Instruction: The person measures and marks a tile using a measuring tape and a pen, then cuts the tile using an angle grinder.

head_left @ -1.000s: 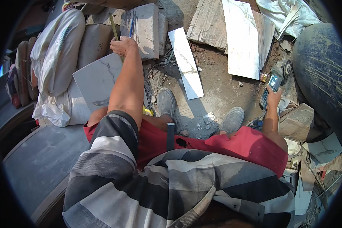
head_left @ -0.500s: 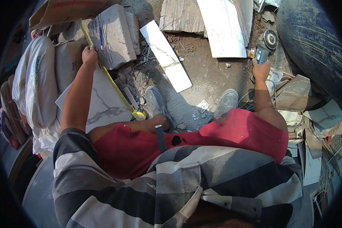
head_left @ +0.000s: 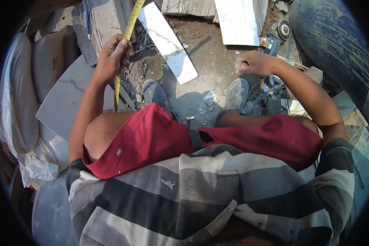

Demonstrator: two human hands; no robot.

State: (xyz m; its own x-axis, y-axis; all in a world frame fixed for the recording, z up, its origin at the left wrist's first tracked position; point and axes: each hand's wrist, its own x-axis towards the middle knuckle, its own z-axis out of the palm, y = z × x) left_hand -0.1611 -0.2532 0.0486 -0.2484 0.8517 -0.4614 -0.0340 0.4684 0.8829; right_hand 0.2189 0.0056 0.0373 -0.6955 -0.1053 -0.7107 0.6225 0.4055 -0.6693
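Observation:
My left hand [head_left: 115,57] is closed round the yellow blade of a tape measure [head_left: 134,18]. The blade runs up past my thumb to the top edge and hangs below my hand toward my knee; its case is hidden. My right hand [head_left: 254,63] is curled in a loose fist above the ground, with nothing visible in it. Just beyond it lies an angle grinder [head_left: 271,46], its round disc [head_left: 284,30] facing up, apart from my fingers. Between my hands, a narrow white marbled tile strip [head_left: 168,43] lies slanting on the ground.
A stone block [head_left: 100,24] with a blue pen [head_left: 87,24] on it stands at the far left. White tile pieces [head_left: 238,22] lean at the back. A large marbled tile [head_left: 69,92] and sacks [head_left: 18,90] are at left, a dark blue drum [head_left: 336,45] at right.
My right hand has let go of the angle grinder and moved left. My left hand has come right and nearer with the tape blade, which has swung away from the stone block.

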